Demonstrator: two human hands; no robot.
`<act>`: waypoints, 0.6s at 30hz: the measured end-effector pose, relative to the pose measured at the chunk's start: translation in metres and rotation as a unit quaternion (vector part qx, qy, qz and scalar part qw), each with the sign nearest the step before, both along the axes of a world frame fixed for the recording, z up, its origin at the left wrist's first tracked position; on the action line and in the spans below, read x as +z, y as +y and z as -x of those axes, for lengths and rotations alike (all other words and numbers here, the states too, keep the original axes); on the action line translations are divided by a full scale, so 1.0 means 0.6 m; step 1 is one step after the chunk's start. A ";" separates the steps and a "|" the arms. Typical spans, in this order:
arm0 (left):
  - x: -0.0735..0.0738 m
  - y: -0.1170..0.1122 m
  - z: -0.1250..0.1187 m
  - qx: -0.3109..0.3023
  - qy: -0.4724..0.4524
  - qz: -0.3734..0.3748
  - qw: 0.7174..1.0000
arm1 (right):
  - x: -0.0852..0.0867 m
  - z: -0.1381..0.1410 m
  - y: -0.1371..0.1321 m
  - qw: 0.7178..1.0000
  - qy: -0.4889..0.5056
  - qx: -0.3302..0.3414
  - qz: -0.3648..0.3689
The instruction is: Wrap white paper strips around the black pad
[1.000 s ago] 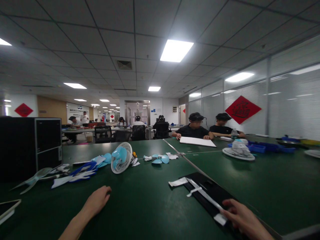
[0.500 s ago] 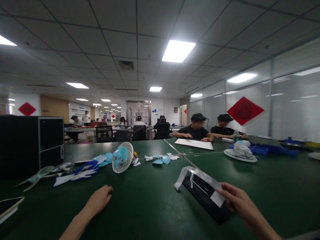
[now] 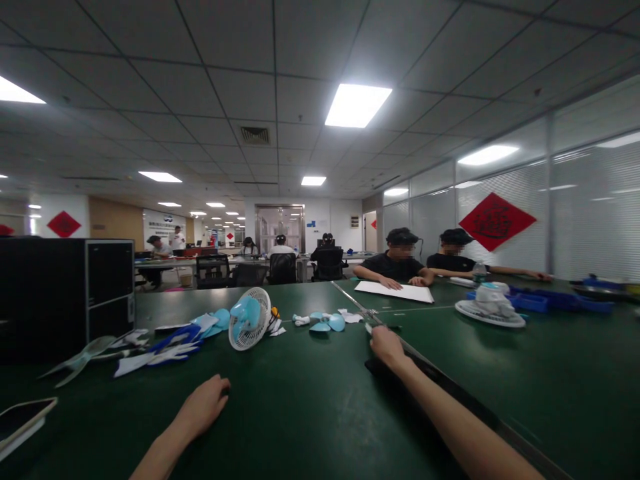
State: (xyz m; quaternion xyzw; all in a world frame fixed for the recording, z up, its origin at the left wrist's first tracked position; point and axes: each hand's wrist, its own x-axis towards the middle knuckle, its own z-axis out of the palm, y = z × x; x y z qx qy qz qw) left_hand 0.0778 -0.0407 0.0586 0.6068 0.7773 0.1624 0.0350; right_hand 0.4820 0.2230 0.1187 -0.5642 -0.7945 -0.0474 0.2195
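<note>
Showing me neither grip clearly, the left hand point(image 3: 205, 403) is on the green table point(image 3: 320, 413), the right hand point(image 3: 387, 347) beside a black panel point(image 3: 383, 373).

We believe this is an office, because we see bright ceiling lights point(image 3: 359, 105), black chairs point(image 3: 283, 270), a computer case point(image 3: 111, 293), and people point(image 3: 393, 268) seated around a large green desk point(image 3: 300, 413).

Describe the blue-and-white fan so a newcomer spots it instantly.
On the green table, find the black computer tower at left. Go right, past the blue-and-white gloves, to the fan beyond the left hand. Its light-blue blades sit against a tilted, round white grille; the loose blades to its right have no grille.
</note>
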 end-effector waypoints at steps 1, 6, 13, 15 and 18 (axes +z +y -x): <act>-0.001 0.001 0.000 0.001 0.002 0.000 1.000 | -0.010 0.010 0.005 1.000 -0.003 0.007 0.010; -0.010 0.008 0.007 0.003 0.010 -0.006 1.000 | -0.027 0.012 0.010 0.999 -0.002 0.051 0.011; -0.011 0.006 0.008 0.003 -0.009 -0.008 1.000 | -0.006 -0.136 -0.024 1.000 0.004 -0.014 -0.016; -0.008 0.005 0.006 0.004 -0.014 -0.003 1.000 | -0.016 -0.185 -0.026 0.998 0.009 -0.054 0.007; -0.008 0.005 0.008 0.003 -0.015 0.004 1.000 | -0.039 -0.233 -0.023 0.995 0.018 -0.076 0.059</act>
